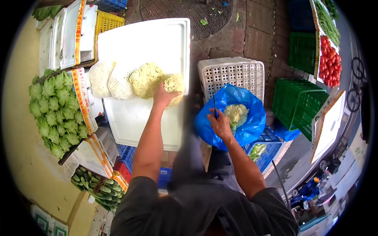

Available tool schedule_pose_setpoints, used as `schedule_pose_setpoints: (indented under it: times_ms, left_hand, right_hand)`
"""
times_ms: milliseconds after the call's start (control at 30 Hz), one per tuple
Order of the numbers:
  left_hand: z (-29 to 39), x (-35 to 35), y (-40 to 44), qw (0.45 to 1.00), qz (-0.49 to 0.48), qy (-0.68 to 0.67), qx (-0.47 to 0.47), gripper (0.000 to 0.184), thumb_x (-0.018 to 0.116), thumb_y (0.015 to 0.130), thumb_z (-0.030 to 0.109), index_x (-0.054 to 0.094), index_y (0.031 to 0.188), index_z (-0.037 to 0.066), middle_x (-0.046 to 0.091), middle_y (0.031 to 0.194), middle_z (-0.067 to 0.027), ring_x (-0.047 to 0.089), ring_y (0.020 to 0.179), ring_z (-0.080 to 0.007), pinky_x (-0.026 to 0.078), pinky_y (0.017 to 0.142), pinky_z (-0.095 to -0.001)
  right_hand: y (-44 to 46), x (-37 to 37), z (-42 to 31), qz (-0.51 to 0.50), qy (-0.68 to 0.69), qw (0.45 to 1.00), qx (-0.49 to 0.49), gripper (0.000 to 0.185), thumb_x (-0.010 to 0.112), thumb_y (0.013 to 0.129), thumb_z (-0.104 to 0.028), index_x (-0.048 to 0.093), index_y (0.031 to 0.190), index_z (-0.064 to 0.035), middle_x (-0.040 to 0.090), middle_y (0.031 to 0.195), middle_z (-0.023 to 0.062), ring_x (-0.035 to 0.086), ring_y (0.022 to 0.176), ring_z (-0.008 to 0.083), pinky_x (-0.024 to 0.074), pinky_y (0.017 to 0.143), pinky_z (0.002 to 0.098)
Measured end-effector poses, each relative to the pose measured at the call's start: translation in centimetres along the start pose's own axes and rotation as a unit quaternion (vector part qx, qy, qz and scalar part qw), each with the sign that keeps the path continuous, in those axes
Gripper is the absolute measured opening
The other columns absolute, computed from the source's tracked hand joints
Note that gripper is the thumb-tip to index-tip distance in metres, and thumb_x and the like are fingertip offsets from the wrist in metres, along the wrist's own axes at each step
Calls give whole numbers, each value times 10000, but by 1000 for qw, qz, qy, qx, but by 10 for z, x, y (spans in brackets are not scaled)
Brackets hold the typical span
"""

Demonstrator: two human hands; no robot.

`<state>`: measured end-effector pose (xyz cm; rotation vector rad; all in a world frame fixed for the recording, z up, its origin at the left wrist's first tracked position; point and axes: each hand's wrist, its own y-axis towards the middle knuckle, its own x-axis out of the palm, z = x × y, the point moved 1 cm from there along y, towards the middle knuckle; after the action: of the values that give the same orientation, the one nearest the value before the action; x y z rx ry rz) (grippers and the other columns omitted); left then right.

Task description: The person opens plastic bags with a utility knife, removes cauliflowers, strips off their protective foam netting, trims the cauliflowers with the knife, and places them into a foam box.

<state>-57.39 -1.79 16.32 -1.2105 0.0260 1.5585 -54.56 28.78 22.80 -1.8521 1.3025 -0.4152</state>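
Observation:
On a white foam lid, my left hand (162, 96) grips a pale yellow cauliflower (174, 83) from above, its thumb stretched across the near side. A larger cauliflower (147, 80) sits against it on the left. Two more heads wrapped in white foam netting (121, 82) lie further left. My right hand (221, 125) is closed round the dark blue handle of a knife (215, 105), blade pointing away from me. Just beside that hand, another cauliflower (236, 115) with a green stalk rests in an open blue plastic bag (256, 118).
The foam lid (141, 126) spans the left middle. Under the bag stands a white perforated crate (232, 70). Lettuces (59, 110) and cucumbers (100, 188) are stacked at left. Green crates (297, 100), tomatoes (330, 63) and a road with bicycles (354, 98) lie right.

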Motion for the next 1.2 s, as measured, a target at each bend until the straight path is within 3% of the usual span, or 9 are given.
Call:
schedule_pose_setpoints:
  times_ms: [333, 633, 767, 867, 933, 967, 1033, 1100, 1200]
  left_hand:
    - [37, -23, -33, 996, 8, -84, -14, 599, 851, 684, 281, 611, 1133, -34, 639, 1138, -217, 630, 1039, -379, 491, 898, -433]
    - [109, -81, -154, 901, -146, -402, -75, 650, 792, 800, 72, 466, 1339, -91, 655, 1194, -164, 667, 1028, -197, 557, 897, -329]
    - [164, -67, -223, 859, -225, -458, -47, 664, 805, 798, 81, 467, 1352, -60, 641, 1214, -138, 649, 1055, -191, 549, 915, -340]
    - [179, -30, -262, 829, -280, -484, 14, 683, 747, 918, 315, 421, 1418, -17, 608, 1291, -126, 602, 1172, -214, 500, 1013, -368]
    - [201, 5, -286, 770, -278, -573, -30, 677, 642, 972, 464, 448, 1418, -7, 611, 1315, -140, 610, 1191, -257, 497, 1037, -394]
    - [186, 45, -284, 653, -376, -637, -160, 619, 590, 1002, 444, 478, 1420, 1, 606, 1347, -149, 618, 1193, -293, 523, 1015, -435]
    - [190, 87, -308, 613, -434, -650, -114, 516, 534, 1020, 371, 526, 1418, 43, 601, 1384, -155, 605, 1228, -316, 516, 1028, -479]
    - [237, 96, -343, 481, -568, -663, -87, 494, 473, 1045, 344, 499, 1441, 49, 580, 1406, -153, 589, 1247, -321, 499, 1054, -477]
    - [265, 119, -384, 501, -603, -612, -107, 485, 419, 1067, 338, 469, 1465, 65, 553, 1436, -145, 576, 1259, -317, 494, 1061, -471]
  right_hand:
    - [-30, -5, 6, 10, 5, 999, -32, 369, 679, 919, -233, 651, 1197, 9, 652, 764, 121, 623, 691, 184, 520, 700, 344]
    - [-51, -50, -46, -3, 150, 987, -53, 451, 697, 928, -287, 613, 1306, -55, 592, 745, -9, 529, 635, 94, 458, 575, 267]
    - [-101, -113, -41, -94, 153, 983, -38, 612, 700, 941, -257, 487, 1484, -70, 608, 839, -13, 513, 647, 75, 430, 570, 240]
    - [-154, -159, -14, -64, 293, 952, -66, 643, 695, 947, -245, 446, 1511, -62, 627, 928, -13, 509, 677, 66, 405, 579, 218]
    - [-189, -189, 15, -44, 262, 963, -45, 656, 686, 954, -242, 422, 1527, -62, 659, 1081, 20, 572, 827, 84, 477, 719, 233]
    - [-199, -194, 32, -34, 265, 961, -65, 657, 684, 955, -242, 419, 1528, -59, 661, 1115, 30, 582, 874, 91, 490, 766, 242]
    - [-231, -213, 31, 4, 212, 974, -82, 643, 674, 961, -239, 425, 1520, -42, 654, 1205, 60, 598, 1012, 121, 501, 908, 283]
    - [-248, -225, 69, 26, 256, 962, -92, 692, 695, 947, -315, 423, 1527, -54, 583, 956, -24, 503, 799, 71, 415, 692, 253]
    - [-285, -248, 116, 70, 271, 957, -82, 707, 702, 941, -347, 428, 1525, -59, 562, 843, -60, 469, 702, 53, 383, 590, 246]
